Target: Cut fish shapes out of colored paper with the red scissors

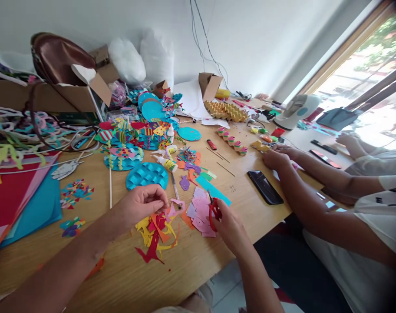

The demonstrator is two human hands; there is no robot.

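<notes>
My right hand (pixel 231 226) grips a pair of scissors (pixel 214 209) by the red handles, blades pointing away from me. They are over a pile of pink paper pieces (pixel 199 213), beside a blue paper strip (pixel 214 190). My left hand (pixel 151 201) is closed with the fingers curled towards the thumb, above a heap of red, yellow and orange paper scraps (pixel 155 232). Whatever it pinches, if anything, is too small to make out. A pink scrap (pixel 176 207) lies just right of its fingertips. Beyond it are a blue woven paper disc (pixel 147 175) and a purple paper fish (pixel 184 183).
Glue bottles (pixel 168 164) and decorated blue discs stand behind. Coloured sheets (pixel 38 208) lie at left, below a cardboard box (pixel 64 98). A black phone (pixel 265 187) lies at right, near a co-worker's hands (pixel 276 157) on yellow material. Thin wooden sticks (pixel 226 168) lie mid-table.
</notes>
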